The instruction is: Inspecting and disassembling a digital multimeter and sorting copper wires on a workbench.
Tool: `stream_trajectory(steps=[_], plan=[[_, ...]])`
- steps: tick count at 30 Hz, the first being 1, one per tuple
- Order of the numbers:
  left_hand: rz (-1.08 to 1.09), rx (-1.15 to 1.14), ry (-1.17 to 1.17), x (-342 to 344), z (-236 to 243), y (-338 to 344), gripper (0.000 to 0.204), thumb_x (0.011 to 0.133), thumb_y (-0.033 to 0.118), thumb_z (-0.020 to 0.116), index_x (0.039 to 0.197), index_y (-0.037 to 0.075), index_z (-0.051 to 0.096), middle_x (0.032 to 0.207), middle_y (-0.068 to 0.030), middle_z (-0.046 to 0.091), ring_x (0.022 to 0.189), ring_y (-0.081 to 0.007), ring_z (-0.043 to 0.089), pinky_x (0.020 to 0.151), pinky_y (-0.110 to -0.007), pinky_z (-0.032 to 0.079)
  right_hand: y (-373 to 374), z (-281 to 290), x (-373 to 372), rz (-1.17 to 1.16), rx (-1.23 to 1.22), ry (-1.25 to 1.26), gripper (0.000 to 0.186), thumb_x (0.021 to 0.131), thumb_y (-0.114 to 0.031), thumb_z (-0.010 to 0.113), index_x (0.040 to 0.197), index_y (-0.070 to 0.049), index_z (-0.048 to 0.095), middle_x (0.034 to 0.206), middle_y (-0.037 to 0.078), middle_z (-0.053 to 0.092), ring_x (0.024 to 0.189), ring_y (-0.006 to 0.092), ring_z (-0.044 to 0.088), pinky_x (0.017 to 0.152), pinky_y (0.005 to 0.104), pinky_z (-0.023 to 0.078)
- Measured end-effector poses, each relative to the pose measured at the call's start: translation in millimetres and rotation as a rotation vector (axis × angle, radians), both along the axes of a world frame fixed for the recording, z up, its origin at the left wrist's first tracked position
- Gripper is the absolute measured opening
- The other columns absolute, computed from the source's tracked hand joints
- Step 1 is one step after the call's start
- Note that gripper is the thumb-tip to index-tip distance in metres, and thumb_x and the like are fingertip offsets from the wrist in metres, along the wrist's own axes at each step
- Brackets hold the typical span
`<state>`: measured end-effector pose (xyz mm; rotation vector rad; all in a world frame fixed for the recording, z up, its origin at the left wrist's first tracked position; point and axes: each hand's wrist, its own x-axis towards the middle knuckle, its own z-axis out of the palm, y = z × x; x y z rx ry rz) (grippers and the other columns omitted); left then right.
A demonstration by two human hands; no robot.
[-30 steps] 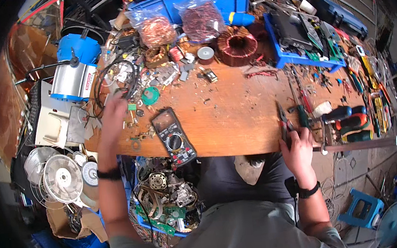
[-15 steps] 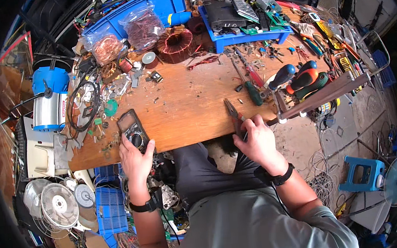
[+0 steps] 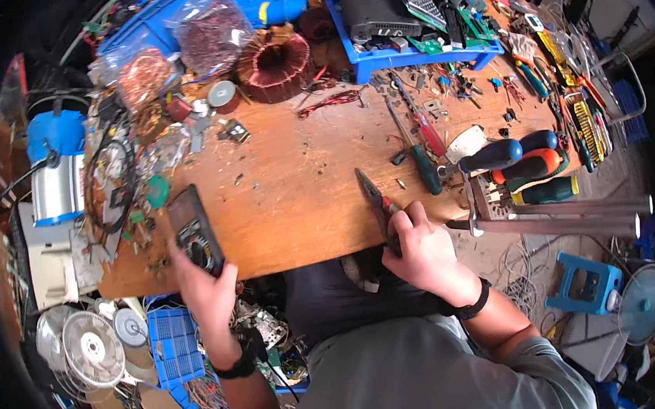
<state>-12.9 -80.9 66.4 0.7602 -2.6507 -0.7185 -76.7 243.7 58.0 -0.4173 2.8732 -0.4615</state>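
Observation:
My left hand (image 3: 209, 293), slightly blurred, grips the lower end of a black multimeter (image 3: 196, 231) by its sides at the table's near left edge. The meter is tilted, with its dial and screen showing at a slant. My right hand (image 3: 424, 257) is closed round the red handles of a pair of pliers (image 3: 376, 200) at the near edge, right of the middle. Their dark jaws point away from me over the wooden table (image 3: 287, 185). A green-handled screwdriver (image 3: 424, 171) lies just beyond my right hand.
A rack of screwdrivers (image 3: 498, 189) juts out at the right edge. Behind stand a blue tray with circuit boards (image 3: 424, 60), a copper-wound ring coil (image 3: 275, 65) and bagged wire (image 3: 211, 35). Cables and scraps (image 3: 111, 184) lie left; a fan (image 3: 95, 348) stands below.
My left hand has shifted left with the multimeter, which is now tipped more onto its side. The pliers stay in my right hand. The whole view has shifted somewhat.

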Motion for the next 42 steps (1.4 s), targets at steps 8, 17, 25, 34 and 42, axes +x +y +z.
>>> stream_trajectory(steps=[8, 17, 25, 34, 42], plan=[[-0.176, 0.322, -0.009, -58, 32, -7, 0.103, 0.065, 0.003, 0.072, 0.153, 0.007, 0.019, 0.137, -0.0274, 0.044, 0.124, -0.0380, 0.048, 0.105, -0.043, 0.039, -30, 9, -43, -0.153, -0.249, -0.079, 0.031, 0.075, -0.020, 0.076, 0.096, -0.009, 0.055, 0.095, 0.014, 0.050, 0.078, 0.0353, 0.059, 0.064, 0.0450, 0.052], [-0.326, 0.511, -0.227, -80, 128, -26, 0.102, 0.067, 0.003, 0.074, 0.152, 0.002, 0.017, 0.131, -0.0220, 0.051, 0.115, -0.0311, 0.056, 0.098, -0.040, 0.045, -42, 41, -71, -0.199, -0.090, -0.124, 0.042, 0.077, -0.020, 0.071, 0.111, -0.004, 0.055, 0.137, 0.024, 0.042, 0.112, 0.0434, 0.055, 0.093, 0.0455, 0.049], [-0.612, 0.086, -0.268, -96, 235, -34, 0.103, 0.064, 0.020, 0.080, 0.148, -0.002, 0.024, 0.130, -0.0292, 0.048, 0.118, -0.0448, 0.048, 0.102, -0.050, 0.039, -70, 159, -60, -0.172, -0.216, -0.339, 0.042, 0.081, -0.021, 0.069, 0.115, 0.001, 0.057, 0.121, 0.022, 0.056, 0.107, 0.0364, 0.060, 0.088, 0.0429, 0.051], [-0.943, 0.034, -0.157, -132, 269, 0, 0.106, 0.065, 0.018, 0.080, 0.149, 0.000, 0.018, 0.128, -0.0286, 0.047, 0.117, -0.0444, 0.047, 0.102, -0.052, 0.039, -79, 263, -47, -0.238, -0.564, -0.591, 0.046, 0.088, -0.033, 0.069, 0.114, 0.004, 0.061, 0.101, 0.022, 0.069, 0.089, 0.0322, 0.070, 0.082, 0.0394, 0.055], [-1.346, 0.294, -0.182, -130, 262, 42, 0.106, 0.068, 0.017, 0.079, 0.151, 0.001, 0.015, 0.133, -0.0264, 0.045, 0.120, -0.0442, 0.046, 0.104, -0.051, 0.039, -54, 257, -17, -0.402, -1.138, -0.603, 0.043, 0.092, -0.028, 0.068, 0.119, 0.004, 0.058, 0.104, 0.014, 0.069, 0.088, 0.0195, 0.066, 0.081, 0.0344, 0.054]])
